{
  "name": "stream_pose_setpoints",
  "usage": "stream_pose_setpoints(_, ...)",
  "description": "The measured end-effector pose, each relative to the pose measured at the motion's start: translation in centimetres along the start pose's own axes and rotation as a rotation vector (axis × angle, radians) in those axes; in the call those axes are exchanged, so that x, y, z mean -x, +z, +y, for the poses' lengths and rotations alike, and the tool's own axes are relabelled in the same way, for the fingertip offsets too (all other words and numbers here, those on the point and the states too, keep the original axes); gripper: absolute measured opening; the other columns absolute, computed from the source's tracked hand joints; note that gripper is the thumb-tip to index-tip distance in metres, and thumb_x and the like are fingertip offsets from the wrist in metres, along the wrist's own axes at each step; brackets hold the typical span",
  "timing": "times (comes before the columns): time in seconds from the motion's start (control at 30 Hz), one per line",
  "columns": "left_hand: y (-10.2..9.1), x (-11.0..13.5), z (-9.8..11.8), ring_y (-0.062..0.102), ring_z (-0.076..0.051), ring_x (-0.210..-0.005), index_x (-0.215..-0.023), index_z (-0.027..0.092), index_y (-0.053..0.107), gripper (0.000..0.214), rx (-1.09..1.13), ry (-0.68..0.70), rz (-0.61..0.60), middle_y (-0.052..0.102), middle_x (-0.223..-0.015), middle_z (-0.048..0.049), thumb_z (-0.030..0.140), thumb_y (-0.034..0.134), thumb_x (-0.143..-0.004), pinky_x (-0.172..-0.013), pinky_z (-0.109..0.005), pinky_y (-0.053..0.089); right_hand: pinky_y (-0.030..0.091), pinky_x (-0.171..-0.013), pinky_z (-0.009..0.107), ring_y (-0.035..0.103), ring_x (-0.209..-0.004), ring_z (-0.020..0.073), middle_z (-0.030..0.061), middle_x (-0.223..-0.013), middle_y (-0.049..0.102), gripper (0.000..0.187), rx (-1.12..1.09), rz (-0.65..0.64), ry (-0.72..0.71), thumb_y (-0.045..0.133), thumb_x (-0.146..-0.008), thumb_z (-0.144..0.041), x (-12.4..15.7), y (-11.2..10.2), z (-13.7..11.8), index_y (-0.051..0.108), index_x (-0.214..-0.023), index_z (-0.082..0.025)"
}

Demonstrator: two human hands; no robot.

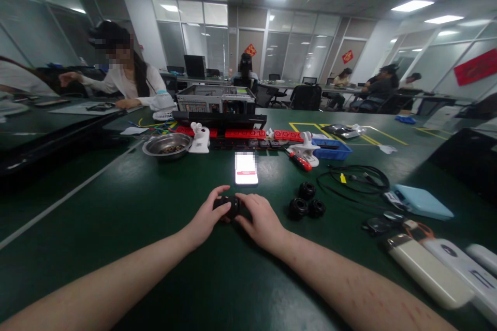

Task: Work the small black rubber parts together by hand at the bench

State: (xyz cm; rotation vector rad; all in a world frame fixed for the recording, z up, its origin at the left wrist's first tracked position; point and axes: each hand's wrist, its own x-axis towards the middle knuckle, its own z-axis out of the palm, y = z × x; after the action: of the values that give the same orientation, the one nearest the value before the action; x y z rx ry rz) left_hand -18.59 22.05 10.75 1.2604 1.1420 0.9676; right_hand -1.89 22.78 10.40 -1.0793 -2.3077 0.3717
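My left hand (207,217) and right hand (264,220) curl partly closed around a rounded, black piece (233,207) held between them; just beyond glows a flat, rectangular phone (246,169), and right of my right hand cluster three glossy, chunky black cylinders (298,208) on the smooth, dark-green tabletop (225,284)

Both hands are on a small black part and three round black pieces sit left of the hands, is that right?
Not quite: the left hand and right hand are on a small black part, but the head view shows the three round black pieces sitting right of the hands, not left.
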Motion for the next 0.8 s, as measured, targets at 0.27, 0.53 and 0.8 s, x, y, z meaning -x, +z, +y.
stream_pose_setpoints(0.27,0.25,0.06,0.24,0.053,-0.017,-0.075,-0.106,0.019,0.041,0.035,-0.055,-0.018,0.041,0.047,-0.097,-0.0047,0.032,0.048,-0.074,-0.059,-0.028,0.045,0.036,-0.081,0.035,0.048,-0.091,0.0196,0.0073,-0.101,0.053,0.051,-0.02,0.027,0.025,0.057,-0.071,-0.023,0.18,-0.13,-0.3,0.038,-0.118,-0.016)
stream_pose_setpoints(0.53,0.17,0.3,0.53,0.05,-0.016,-0.076,-0.108,0.021,0.041,0.045,-0.026,-0.008,0.05,0.044,-0.094,-0.002,0.02,0.053,-0.065,-0.067,-0.029,0.044,0.036,-0.073,0.034,0.05,-0.08,0.0187,0.005,-0.088,0.058,0.029,-0.009,-0.008,0.092,0.046,-0.081,-0.038,0.01,-0.42,-0.33,0.052,-0.101,-0.017)
stream_pose_setpoints(0.8,0.04,0.1,0.34,0.053,-0.019,-0.081,-0.114,0.021,0.037,0.045,0.035,-0.015,0.021,0.046,-0.095,-0.0039,0.03,0.05,-0.071,-0.069,-0.032,0.045,0.037,-0.071,0.032,0.051,-0.078,0.0187,0.0055,-0.088,0.059,0.033,0.039,-0.003,0.026,0.06,-0.073,-0.033,-0.02,-0.31,-0.47,0.052,-0.101,-0.016)
